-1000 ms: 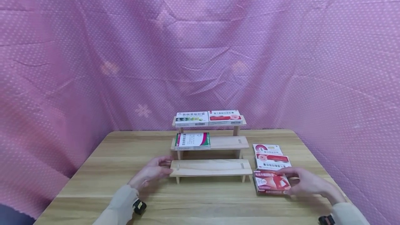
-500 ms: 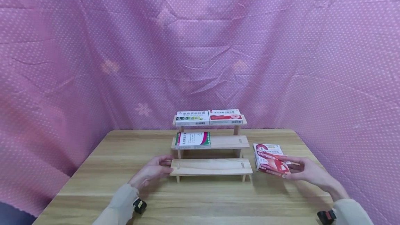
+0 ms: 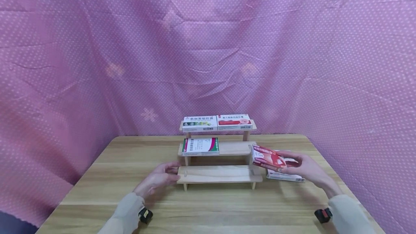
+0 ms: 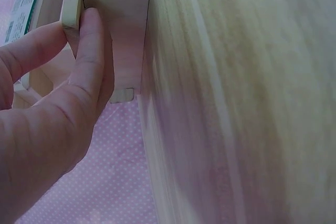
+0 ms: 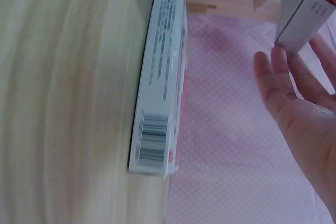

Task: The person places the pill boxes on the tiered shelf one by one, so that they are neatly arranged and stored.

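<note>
A red medicine box (image 3: 267, 157) is held by its right end in my right hand (image 3: 304, 168). It is raised and tilted beside the right end of the wooden stepped rack (image 3: 221, 174). In the right wrist view, one edge of the held box (image 5: 305, 20) shows against the fingers. My left hand (image 3: 159, 178) pinches the left end of the rack's lowest board, as the left wrist view shows with the fingers (image 4: 90, 51) against the wood. Partly hidden beneath my right hand, a white and red medicine box (image 3: 285, 176) lies on the table.
Two white medicine boxes (image 3: 199, 122) sit side by side on the top board. A white, green and magenta box (image 3: 200, 146) rests on the middle board's left part. Another box behind the right hand is mostly covered. Pink dotted cloth (image 3: 208, 64) hangs behind the table (image 3: 130, 154).
My right hand has lifted the red medicine box from the table's right side and carried it up and leftward to the rack. The left hand stays at the rack's end.
</note>
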Demonstrator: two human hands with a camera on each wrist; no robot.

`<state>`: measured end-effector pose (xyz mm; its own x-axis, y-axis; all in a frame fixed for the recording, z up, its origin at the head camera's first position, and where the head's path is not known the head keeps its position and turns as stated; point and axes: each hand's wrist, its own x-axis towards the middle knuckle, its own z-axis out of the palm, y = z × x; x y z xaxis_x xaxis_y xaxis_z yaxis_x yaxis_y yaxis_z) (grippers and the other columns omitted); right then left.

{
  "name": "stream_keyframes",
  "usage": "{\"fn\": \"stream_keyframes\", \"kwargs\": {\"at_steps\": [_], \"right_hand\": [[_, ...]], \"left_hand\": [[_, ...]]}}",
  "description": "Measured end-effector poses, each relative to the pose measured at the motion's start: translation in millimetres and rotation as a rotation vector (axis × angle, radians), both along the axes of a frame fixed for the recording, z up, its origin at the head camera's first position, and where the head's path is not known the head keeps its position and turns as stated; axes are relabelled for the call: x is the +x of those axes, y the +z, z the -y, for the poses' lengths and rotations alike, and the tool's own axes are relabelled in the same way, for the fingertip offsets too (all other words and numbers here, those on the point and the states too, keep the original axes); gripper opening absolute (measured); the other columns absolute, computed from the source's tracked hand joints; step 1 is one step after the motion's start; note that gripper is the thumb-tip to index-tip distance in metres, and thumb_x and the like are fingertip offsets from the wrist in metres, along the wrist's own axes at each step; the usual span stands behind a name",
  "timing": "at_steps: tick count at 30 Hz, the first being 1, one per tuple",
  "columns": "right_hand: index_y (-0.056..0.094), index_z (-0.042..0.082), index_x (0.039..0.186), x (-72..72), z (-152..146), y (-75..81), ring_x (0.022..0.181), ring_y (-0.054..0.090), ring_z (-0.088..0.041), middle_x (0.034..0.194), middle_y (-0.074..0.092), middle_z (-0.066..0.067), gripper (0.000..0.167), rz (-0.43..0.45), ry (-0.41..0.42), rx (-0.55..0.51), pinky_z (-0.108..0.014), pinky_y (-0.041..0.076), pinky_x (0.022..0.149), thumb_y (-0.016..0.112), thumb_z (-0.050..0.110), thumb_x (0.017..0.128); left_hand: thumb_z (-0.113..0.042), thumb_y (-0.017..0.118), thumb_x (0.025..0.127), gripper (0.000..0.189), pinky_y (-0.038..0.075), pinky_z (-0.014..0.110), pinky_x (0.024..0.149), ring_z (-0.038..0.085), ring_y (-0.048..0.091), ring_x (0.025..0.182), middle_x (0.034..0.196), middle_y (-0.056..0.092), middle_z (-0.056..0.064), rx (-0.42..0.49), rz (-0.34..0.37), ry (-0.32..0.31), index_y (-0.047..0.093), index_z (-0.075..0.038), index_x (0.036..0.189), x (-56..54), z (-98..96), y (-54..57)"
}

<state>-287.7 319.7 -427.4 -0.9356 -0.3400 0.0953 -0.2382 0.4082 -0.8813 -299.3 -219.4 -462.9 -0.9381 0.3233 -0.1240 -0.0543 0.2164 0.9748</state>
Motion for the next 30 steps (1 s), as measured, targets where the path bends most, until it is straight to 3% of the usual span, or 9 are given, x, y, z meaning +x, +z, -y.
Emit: {"fn": "stream_keyframes", "kwargs": {"at_steps": [3,10,23,30], "right_hand": [[0.05,0.008,0.143,-6.6,7,2.9,0.116,0.06,-0.018,0.142,0.05,-0.025,0.063,0.002,0.001,-0.009,-0.021,0.055,0.088,0.075,0.02,0.085],[0.046,0.001,0.144,-16.1,23,6.9,0.124,0.056,-0.037,0.143,0.048,-0.029,0.07,0.007,0.024,-0.042,-0.022,0.056,0.091,0.077,0.019,0.083],[0.049,0.01,0.144,-29.9,54,14.4,0.13,0.05,-0.042,0.148,0.046,-0.022,0.068,-0.039,0.088,-0.024,-0.033,0.056,0.096,0.078,0.022,0.083],[0.048,0.009,0.144,-41.1,64,16.8,0.132,0.048,-0.043,0.149,0.044,-0.023,0.07,-0.016,0.069,-0.01,-0.037,0.055,0.098,0.078,0.025,0.083]], "left_hand": [[-0.001,0.067,0.085,0.067,0.056,0.037,0.096,0.024,0.061,0.108,0.136,0.047,0.031,-0.003,-0.001,0.008,0.036,0.009,0.144,1.0,-0.4,-0.1],[0.0,0.067,0.085,0.066,0.056,0.037,0.096,0.024,0.06,0.107,0.136,0.047,0.031,0.01,0.009,0.026,0.037,0.009,0.143,1.1,-1.7,-0.6],[0.0,0.067,0.085,0.068,0.057,0.036,0.096,0.024,0.061,0.106,0.136,0.046,0.032,0.037,0.017,0.011,0.035,0.01,0.144,-1.3,-1.4,-1.0],[-0.001,0.067,0.085,0.068,0.057,0.036,0.094,0.024,0.062,0.105,0.134,0.048,0.032,0.01,0.003,0.009,0.035,0.01,0.144,-0.4,-1.4,-0.9]]}}
